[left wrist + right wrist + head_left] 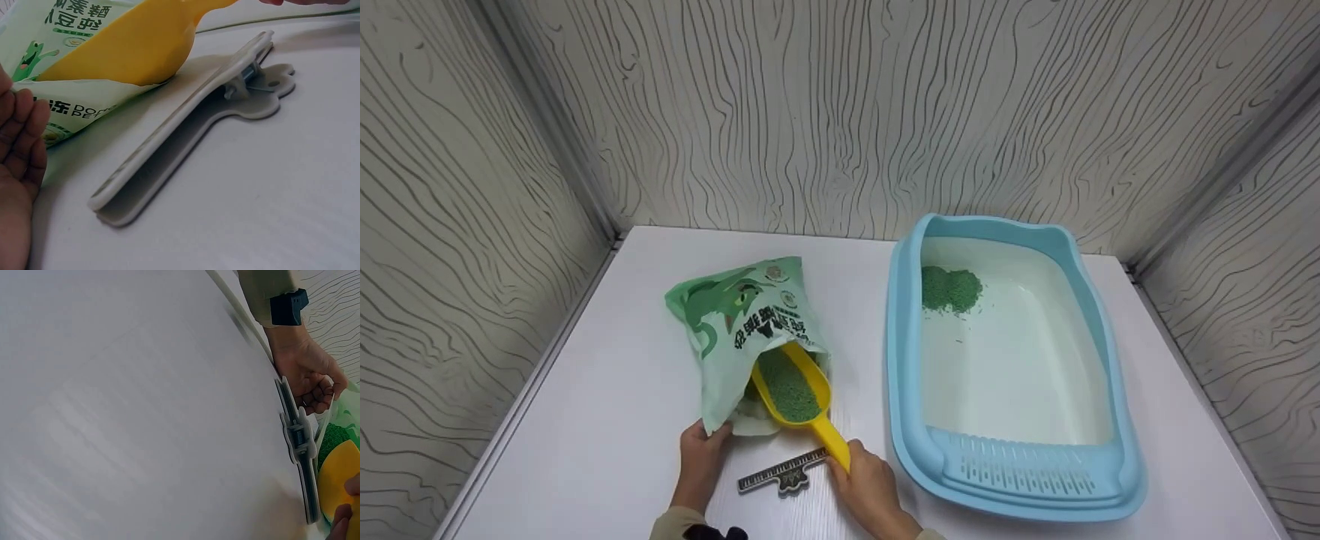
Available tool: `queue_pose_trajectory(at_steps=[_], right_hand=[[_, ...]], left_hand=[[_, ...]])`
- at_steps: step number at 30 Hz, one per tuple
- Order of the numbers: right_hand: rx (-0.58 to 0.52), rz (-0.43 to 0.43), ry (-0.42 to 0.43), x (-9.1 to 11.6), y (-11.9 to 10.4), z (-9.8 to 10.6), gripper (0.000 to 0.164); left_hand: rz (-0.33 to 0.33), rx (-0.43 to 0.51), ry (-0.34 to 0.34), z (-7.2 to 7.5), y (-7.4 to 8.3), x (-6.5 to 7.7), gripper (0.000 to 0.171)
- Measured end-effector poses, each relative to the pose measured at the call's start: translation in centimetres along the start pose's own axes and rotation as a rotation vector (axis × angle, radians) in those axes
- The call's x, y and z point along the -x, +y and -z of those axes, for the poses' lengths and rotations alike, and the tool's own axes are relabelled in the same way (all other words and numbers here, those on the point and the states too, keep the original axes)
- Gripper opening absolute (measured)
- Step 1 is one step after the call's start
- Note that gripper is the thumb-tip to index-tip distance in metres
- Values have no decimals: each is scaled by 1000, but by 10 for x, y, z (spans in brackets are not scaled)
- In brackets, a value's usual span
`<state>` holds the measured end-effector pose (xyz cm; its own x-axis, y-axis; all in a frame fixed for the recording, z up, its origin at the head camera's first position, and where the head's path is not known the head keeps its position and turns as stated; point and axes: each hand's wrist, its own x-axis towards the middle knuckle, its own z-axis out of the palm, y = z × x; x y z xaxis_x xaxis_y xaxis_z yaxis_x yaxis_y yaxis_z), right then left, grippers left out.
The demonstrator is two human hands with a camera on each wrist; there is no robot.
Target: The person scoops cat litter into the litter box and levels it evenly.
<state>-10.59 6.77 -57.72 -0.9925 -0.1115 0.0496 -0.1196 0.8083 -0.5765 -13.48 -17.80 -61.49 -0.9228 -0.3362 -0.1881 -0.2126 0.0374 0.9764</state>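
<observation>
A green-and-white printed bag (735, 315) lies on the table, its mouth facing me. My left hand (701, 457) pinches the lower left edge of that mouth between thumb and fingers; the right wrist view shows this hold on the bag's rim too. My right hand (866, 487) grips the handle of a yellow scoop (832, 439). The scoop's far end is inside the bag opening, and green pellets (791, 394) fill its bowl. Between the hands lies a long sealing clip (256, 104) with a scalloped grip, close to the scoop handle in the head view.
To the right stands a blue-rimmed litter box (904, 360) with a white inside and a slotted front ledge (1020, 465). A small pile of green pellets (952, 289) sits in its far left corner. Wood-patterned panels (810, 112) enclose the white table (592, 360).
</observation>
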Motion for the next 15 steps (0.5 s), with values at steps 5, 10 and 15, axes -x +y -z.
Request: queue_pose_trajectory(at_steps=[5, 10, 15], right_hand=[[-10, 5, -15, 1, -1, 3, 24], [-24, -13, -42, 2, -4, 9, 24], [-14, -2, -41, 8, -6, 21, 23]], left_hand=[[1, 2, 7, 0, 0, 0, 28], [8, 0, 2, 1, 1, 0, 27], [8, 5, -1, 1, 1, 0, 27]])
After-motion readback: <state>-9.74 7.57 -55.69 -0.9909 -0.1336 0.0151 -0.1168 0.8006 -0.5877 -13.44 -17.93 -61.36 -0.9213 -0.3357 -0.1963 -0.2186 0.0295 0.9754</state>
